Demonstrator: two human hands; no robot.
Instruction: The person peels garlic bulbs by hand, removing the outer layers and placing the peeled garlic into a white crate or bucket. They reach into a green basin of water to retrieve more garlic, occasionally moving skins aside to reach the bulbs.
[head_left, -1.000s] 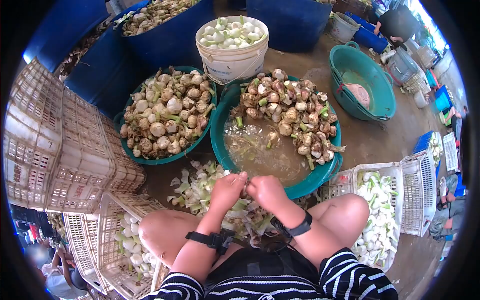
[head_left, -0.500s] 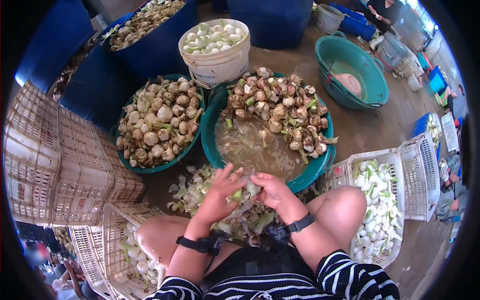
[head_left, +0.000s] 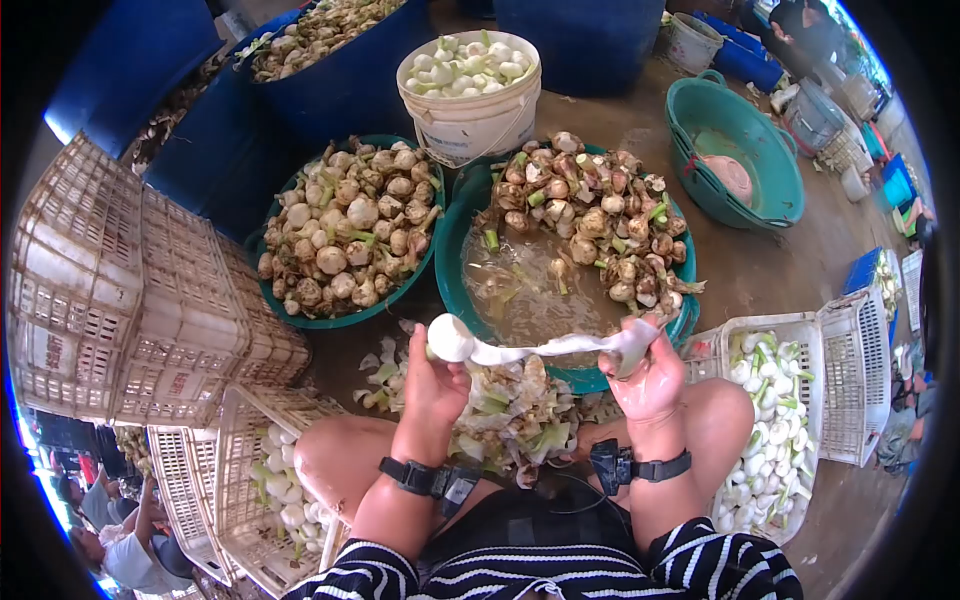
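Note:
My left hand (head_left: 437, 388) grips a white, mostly peeled garlic bulb (head_left: 451, 338) between thumb and fingers. A long pale strip of garlic skin (head_left: 545, 351) stretches from the bulb across to my right hand (head_left: 652, 383), which pinches its far end. Below the strip, between my knees, lies a heap of peeled skins (head_left: 510, 415). Just beyond my hands stands a green tub of murky water (head_left: 455, 270), with unpeeled garlic bulbs (head_left: 600, 215) piled along its far side.
Left of it is another tub of unpeeled garlic (head_left: 345, 235). Behind stands a white bucket (head_left: 470, 125) of peeled bulbs. Crates of peeled garlic flank me, one at right (head_left: 810, 400) and one at left (head_left: 240, 470). Stacked crates (head_left: 90, 290) rise at far left; a green tub (head_left: 790, 195) sits back right.
My hands have drawn apart, the left to the left and the right to the right. The skin strip now spans between them, and the white bulb shows plainly. The whole view has shifted slightly.

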